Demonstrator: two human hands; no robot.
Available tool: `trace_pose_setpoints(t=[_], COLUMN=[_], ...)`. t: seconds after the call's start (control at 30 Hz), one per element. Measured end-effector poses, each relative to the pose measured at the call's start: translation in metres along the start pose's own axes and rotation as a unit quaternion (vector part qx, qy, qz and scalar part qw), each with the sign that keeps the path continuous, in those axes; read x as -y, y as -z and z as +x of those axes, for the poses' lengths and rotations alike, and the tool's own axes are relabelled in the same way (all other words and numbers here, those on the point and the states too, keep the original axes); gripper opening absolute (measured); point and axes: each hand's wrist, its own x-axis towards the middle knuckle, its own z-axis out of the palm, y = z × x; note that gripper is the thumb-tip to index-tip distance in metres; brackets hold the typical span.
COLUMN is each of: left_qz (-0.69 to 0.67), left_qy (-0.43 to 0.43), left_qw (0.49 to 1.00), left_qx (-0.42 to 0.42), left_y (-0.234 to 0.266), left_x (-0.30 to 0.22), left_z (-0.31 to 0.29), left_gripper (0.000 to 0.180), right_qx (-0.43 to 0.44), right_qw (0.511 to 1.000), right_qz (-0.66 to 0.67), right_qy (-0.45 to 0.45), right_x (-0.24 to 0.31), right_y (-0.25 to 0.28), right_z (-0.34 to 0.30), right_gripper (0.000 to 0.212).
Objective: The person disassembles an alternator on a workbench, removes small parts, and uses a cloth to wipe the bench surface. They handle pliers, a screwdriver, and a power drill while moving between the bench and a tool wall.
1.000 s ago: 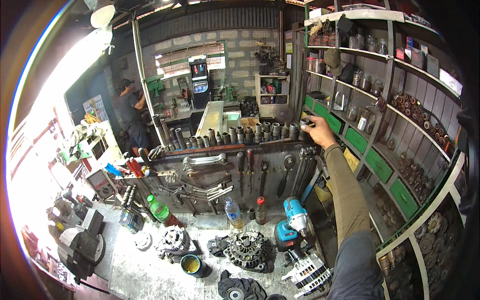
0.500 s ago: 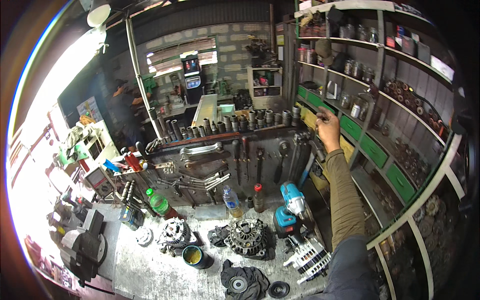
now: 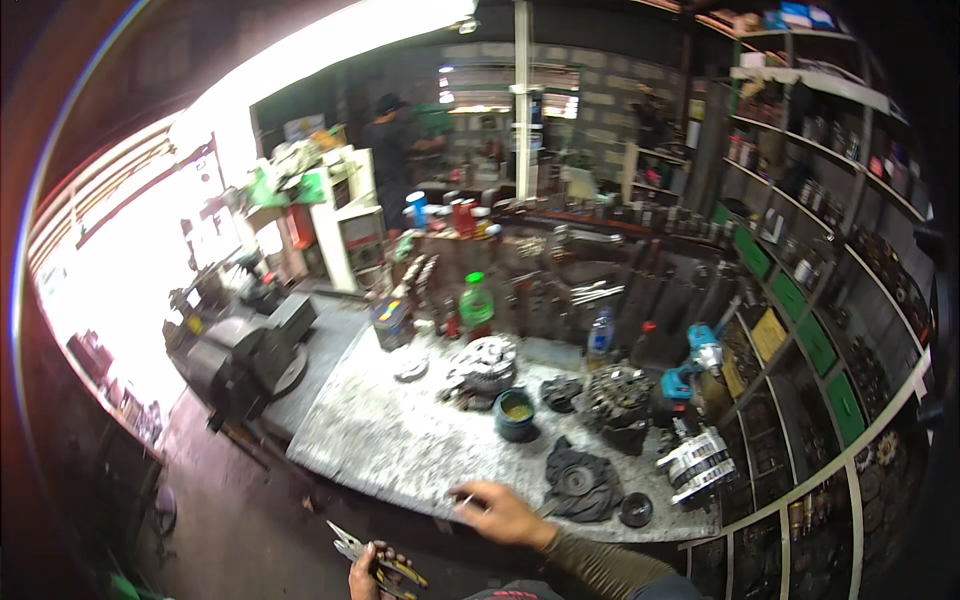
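Observation:
Pliers (image 3: 349, 544) with bare metal jaws and yellow-and-black handles are in my left hand (image 3: 366, 574), low in front of the bench. The fingers close round the handles, and the jaws point up and left. My right hand (image 3: 503, 515) hovers at the bench's near edge, its fingers curled together. A small pale bit shows at the fingertips, too blurred to name. Nearest to this hand are a dark cloth (image 3: 570, 505) with a round part on it and a black ring-shaped part (image 3: 636, 510). Farther back stands an open blue tin (image 3: 515, 425) with yellowish contents.
On the metal-topped bench (image 3: 400, 455) sit alternators (image 3: 485, 365), a white finned part (image 3: 697, 465), a blue cordless impact wrench (image 3: 705, 350) and bottles (image 3: 477, 305). A bench vise (image 3: 250, 355) is at left, shelves (image 3: 840, 400) at right. Another person (image 3: 390, 150) stands at the back.
My right hand has come down from the tool rack at far right to the bench's near edge. The view has swung left, and my left hand with the pliers has come into sight.

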Motion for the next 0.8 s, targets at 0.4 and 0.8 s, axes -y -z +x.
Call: trace_pose_setpoints(t=[0.4, 0.8], left_qz=[-0.318, -0.361], left_qy=[-0.228, -0.449], left_qw=[0.905, 0.778], left_qx=[-0.166, -0.25], left_y=[0.205, 0.388], left_x=[-0.042, -0.137], left_z=[-0.051, -0.155], left_gripper=[0.025, 0.027], right_qx=[0.367, 0.586], right_qw=[0.888, 0.759], right_qz=[-0.025, 0.018], right_qy=[0.275, 0.284], right_x=[0.104, 0.247], right_y=[-0.336, -0.612], right_z=[0.023, 0.056], right_gripper=[0.036, 0.045])
